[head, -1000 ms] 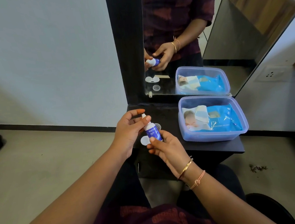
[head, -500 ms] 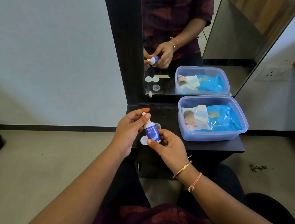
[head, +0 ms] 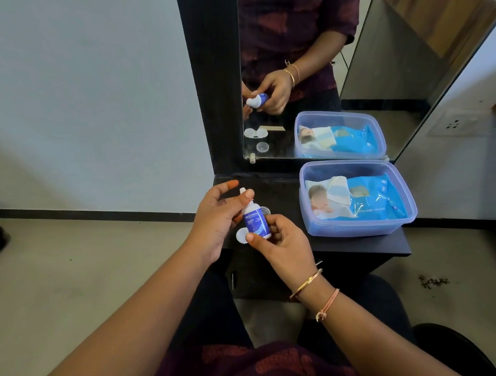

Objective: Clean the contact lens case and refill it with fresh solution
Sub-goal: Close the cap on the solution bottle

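— Over the near edge of the black bench (head: 351, 246), what are the two hands doing?

— The right hand (head: 281, 245) is closed around the lower body of a small blue-and-white solution bottle (head: 255, 220), thumb across the front near its base. The bottle stands roughly upright, tilted a little to the left, with its white nozzle at the top.

— And the left hand?

— The left hand (head: 218, 220) is at the bottle's top. Its thumb rests against the neck just below the nozzle, and the forefinger curves above the tip without touching it. The rest of the fingers are loosely curled behind, so it pinches rather than grips.

— Where is the lens case?

— On the bench directly beneath the bottle. A white round part of the lens case (head: 241, 236) shows just left of the right thumb, and a clear round cap (head: 264, 209) peeks out behind the bottle on the right. Most of the case is hidden by the hands.

— What else is around?

— To the right on the bench sits a clear plastic box (head: 361, 228) holding a blue pack of baby wipes (head: 370, 199). Behind it stands a mirror (head: 380, 65) in a black frame, reflecting the hands, bottle, case and box. Two bracelets (head: 306, 282) circle the right wrist.
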